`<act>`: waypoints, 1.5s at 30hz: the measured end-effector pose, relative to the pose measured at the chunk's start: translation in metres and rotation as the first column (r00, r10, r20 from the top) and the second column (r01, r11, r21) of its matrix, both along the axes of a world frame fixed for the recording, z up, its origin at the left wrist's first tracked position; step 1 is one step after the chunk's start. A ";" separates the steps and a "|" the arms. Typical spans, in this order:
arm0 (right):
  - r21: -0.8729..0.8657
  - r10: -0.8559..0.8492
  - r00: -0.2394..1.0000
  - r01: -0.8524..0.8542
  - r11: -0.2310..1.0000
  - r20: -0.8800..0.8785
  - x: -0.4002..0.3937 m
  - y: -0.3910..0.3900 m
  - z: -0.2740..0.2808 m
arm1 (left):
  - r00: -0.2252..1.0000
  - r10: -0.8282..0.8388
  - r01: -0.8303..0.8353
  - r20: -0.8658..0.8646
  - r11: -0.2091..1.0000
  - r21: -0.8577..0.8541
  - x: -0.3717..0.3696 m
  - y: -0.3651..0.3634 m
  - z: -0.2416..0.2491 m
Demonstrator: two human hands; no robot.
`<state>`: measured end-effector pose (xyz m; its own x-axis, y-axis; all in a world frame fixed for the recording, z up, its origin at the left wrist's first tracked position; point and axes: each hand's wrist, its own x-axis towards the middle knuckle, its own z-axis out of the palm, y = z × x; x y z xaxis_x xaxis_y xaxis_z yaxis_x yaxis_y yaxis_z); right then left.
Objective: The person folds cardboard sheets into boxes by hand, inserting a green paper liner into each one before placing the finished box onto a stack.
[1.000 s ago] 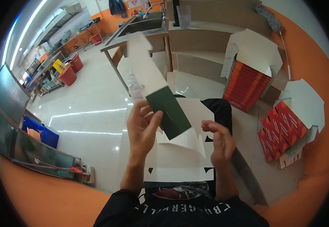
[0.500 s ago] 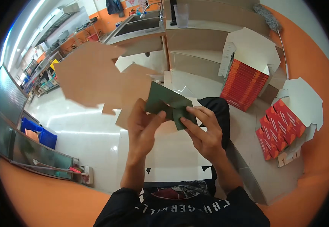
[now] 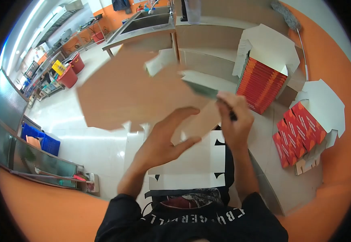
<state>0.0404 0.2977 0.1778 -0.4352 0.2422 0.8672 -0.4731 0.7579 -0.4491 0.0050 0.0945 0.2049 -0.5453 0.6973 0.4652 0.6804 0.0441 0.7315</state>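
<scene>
Between thumb and fingers my right hand (image 3: 236,115) pinches one end of a dark green card (image 3: 201,89), which is tilted and blurred. My left hand (image 3: 169,135) has its thumb and fingers apart and holds nothing, over a large brown cardboard sheet (image 3: 123,88). That sheet is blurred and reaches up and to the left. Below my hands lies a flat white cardboard sheet (image 3: 187,167) with small dark notches, on my lap.
At the right are two open white boxes, one with a stack of red packets (image 3: 260,84), the other with red packets (image 3: 298,133) in rows. A sink (image 3: 147,22) is ahead. A blue crate (image 3: 50,145) and red buckets (image 3: 67,76) stand left.
My left hand has let go of the green card and opened. My right hand has moved up and right with it. The brown sheet has shifted right and down in view.
</scene>
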 end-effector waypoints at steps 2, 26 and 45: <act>-0.096 -0.107 0.994 0.107 0.990 0.010 -0.005 0.015 0.004 | 0.904 -0.002 -0.171 -0.427 0.915 -0.366 0.007 -0.008 0.004; 0.188 0.259 0.960 -0.275 0.943 0.105 0.008 -0.008 -0.009 | 0.993 0.050 -0.017 0.107 0.956 -0.292 -0.047 -0.017 0.010; 0.364 0.133 0.971 -0.199 0.910 0.199 0.022 -0.014 0.018 | 0.993 0.103 -0.091 0.050 0.974 -0.207 -0.026 0.000 0.035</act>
